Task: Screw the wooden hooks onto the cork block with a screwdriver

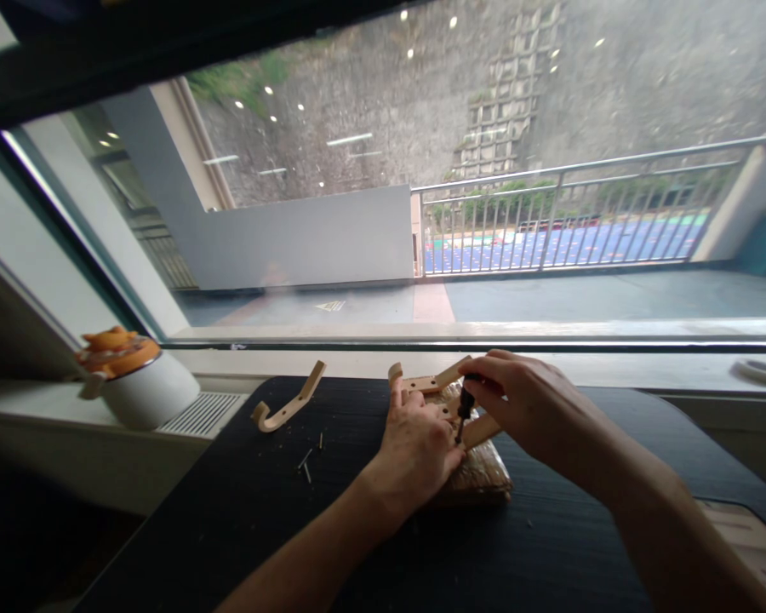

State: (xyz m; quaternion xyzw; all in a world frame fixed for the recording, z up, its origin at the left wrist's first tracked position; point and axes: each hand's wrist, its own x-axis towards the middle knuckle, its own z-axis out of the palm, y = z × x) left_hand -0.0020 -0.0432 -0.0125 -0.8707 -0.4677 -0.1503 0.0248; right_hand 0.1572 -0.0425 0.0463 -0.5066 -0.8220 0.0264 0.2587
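My right hand is closed round the dark handle of a screwdriver, held upright with its tip down by my left fingers. My left hand presses on wooden hooks with dark holes, its fingers wrapped over the one under the screwdriver tip. Beneath them is a brown board with a shiny, wrinkled wrapping. The screw under the tip, if any, is hidden by my fingers. To the left lies one loose wooden hook, and several screws are scattered near it.
The black table stands against a window sill. A white pot with an orange animal-shaped lid sits on the left ledge beside a vent grille. A roll of tape rests on the right sill, and a brown flat object lies at the right edge.
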